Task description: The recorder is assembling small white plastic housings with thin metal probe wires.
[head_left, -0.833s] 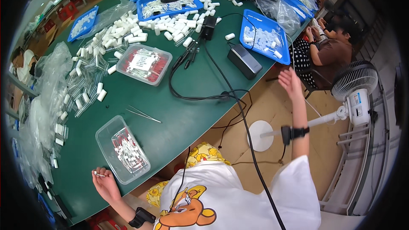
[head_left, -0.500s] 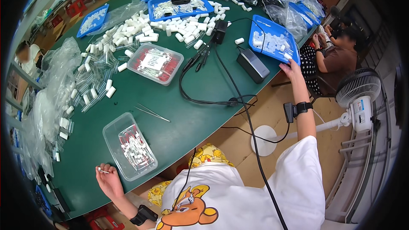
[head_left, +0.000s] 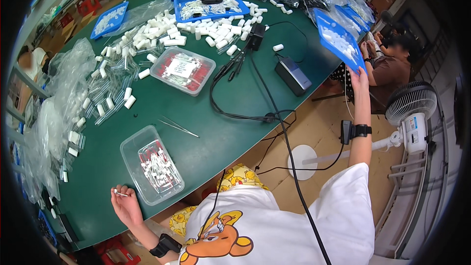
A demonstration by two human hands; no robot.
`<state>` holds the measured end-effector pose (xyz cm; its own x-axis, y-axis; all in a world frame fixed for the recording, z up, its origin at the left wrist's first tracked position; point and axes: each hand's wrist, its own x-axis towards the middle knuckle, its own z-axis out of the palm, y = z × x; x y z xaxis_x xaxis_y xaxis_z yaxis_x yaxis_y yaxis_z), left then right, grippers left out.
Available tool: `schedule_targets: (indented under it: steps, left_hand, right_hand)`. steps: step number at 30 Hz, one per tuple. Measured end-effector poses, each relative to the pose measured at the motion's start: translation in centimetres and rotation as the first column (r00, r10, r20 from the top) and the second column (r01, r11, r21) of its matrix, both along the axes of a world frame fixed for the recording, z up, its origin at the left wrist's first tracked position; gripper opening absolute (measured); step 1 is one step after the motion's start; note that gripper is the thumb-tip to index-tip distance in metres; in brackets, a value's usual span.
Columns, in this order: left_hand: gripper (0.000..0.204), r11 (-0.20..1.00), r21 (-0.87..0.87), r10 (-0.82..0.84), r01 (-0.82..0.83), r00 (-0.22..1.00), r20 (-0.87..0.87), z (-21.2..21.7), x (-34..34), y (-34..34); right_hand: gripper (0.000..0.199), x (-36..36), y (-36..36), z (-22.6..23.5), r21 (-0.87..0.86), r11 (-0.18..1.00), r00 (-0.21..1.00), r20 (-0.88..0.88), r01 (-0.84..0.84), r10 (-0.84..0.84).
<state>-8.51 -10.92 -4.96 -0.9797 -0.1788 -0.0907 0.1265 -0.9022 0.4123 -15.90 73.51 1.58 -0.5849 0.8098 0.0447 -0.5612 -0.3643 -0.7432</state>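
The table [head_left: 221, 132] is covered in a matt, dark green cloth-like surface. On it, just beside the left hand [head_left: 126, 206], stands a clear glossy plastic rectangular tub [head_left: 152, 165]. The right hand [head_left: 359, 76] lifts a smooth blue plastic tray [head_left: 338, 37] at the table's far edge. Thin, shiny metal tweezers [head_left: 179, 126] lie beyond the tub. Crinkled clear plastic bags [head_left: 64, 83] gleam left of it.

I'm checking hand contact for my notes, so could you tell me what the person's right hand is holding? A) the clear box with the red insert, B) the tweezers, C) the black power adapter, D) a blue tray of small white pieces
D: the right hand grips the lower edge of the blue tray, which is lifted and tilted off the table's far right edge.
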Motion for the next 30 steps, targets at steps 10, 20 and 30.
schedule_targets:
  steps: [10, 20, 30]
  left_hand:
    - [0.01, 0.996, -0.089, -0.032, 0.032, 0.999, -0.005, 0.1, 0.3, -0.2]
    - [0.009, 0.055, -0.955, -0.173, 0.29, 0.945, 0.277, 6.4, 0.6, 3.8]
    - [0.006, 0.432, -0.871, 0.01, 0.235, 0.964, 0.265, 5.2, 5.6, -3.4]
  right_hand:
    - [0.041, 2.9, -11.9, 7.9, 0.246, 0.931, 0.961, 0.128, -0.271, 0.246]
    - [0.031, 1.3, -31.3, 9.4, 0.132, 0.751, 0.753, 0.266, -0.647, 0.602]
    - [0.027, 2.8, -44.9, 7.2, 0.076, 0.453, 0.439, 0.428, -0.888, 0.79]
